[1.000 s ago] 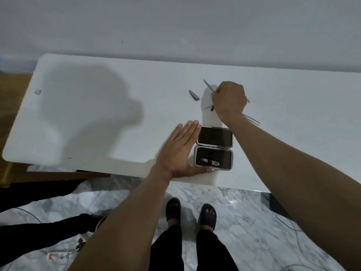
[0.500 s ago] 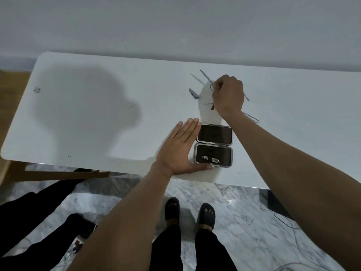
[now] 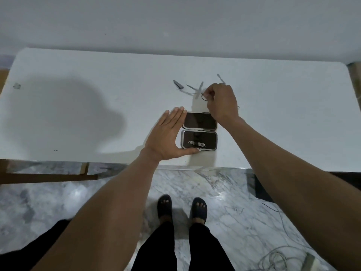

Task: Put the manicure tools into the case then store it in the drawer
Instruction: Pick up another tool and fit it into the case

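Note:
An open metal manicure case [image 3: 199, 132] with a dark lining lies flat on the white table [image 3: 78, 118], near its front edge. A nail clipper [image 3: 196, 143] sits in its near half. My left hand [image 3: 169, 139] lies flat with straight fingers against the case's left side, thumb along the front edge. My right hand [image 3: 221, 102] hovers just behind the case and pinches small scissors [image 3: 204, 95] by their dark finger loop, blade pointing away. Loose thin metal tools [image 3: 190, 89] and a small folded tool [image 3: 178, 84] lie behind, blurred.
Another thin tool [image 3: 220, 78] pokes out beyond my right hand. A small scrap [image 3: 17, 86] lies at the table's far left. The wall runs close behind the table. Below are a marble floor, my sandalled feet and cables [image 3: 277, 257] at the lower right.
My right hand has lifted the scissors off the table and moved a little right. The loose tools behind it are now more exposed. My left hand has stayed against the case.

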Motion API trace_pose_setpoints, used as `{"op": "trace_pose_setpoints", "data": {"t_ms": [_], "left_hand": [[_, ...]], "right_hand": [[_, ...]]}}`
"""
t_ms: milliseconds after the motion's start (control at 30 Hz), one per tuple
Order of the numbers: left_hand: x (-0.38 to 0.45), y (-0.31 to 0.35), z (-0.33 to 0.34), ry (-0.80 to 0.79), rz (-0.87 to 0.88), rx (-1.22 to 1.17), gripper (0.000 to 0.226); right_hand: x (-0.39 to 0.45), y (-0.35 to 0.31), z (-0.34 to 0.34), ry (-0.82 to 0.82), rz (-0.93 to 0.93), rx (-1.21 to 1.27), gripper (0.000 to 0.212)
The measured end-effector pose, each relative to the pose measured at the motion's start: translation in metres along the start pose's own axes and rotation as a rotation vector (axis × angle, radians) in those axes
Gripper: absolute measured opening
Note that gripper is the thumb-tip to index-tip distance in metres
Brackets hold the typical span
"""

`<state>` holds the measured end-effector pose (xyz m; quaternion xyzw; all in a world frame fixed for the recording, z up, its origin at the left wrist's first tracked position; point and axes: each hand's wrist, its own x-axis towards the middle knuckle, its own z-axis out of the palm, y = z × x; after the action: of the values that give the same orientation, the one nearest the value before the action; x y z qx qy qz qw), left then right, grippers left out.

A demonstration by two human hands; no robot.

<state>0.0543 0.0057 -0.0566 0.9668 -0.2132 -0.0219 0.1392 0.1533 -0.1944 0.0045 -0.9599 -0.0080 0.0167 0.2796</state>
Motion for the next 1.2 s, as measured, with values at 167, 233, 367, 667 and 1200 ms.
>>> {"op": "trace_pose_setpoints", "data": {"t_ms": [167, 233, 367, 667, 1200], "left_hand": [[-0.001, 0.001, -0.002, -0.008, -0.002, -0.010, 0.131], [-0.001, 0.003, -0.003, -0.020, -0.006, -0.008, 0.132], [-0.003, 0.006, -0.006, -0.020, -0.010, -0.002, 0.133], [-0.005, 0.008, -0.008, -0.050, -0.025, -0.019, 0.132], [-0.006, 0.007, -0.005, -0.016, -0.009, -0.034, 0.133]], "right_hand": [[-0.050, 0.016, -0.010, -0.037, -0.059, -0.114, 0.014], [-0.071, 0.024, -0.014, -0.060, -0.082, -0.155, 0.015], [-0.103, 0.037, -0.018, -0.101, -0.131, -0.237, 0.018], [-0.131, 0.049, -0.021, -0.124, -0.139, -0.383, 0.017], [-0.125, 0.023, -0.005, -0.129, -0.183, -0.392, 0.018]]}}
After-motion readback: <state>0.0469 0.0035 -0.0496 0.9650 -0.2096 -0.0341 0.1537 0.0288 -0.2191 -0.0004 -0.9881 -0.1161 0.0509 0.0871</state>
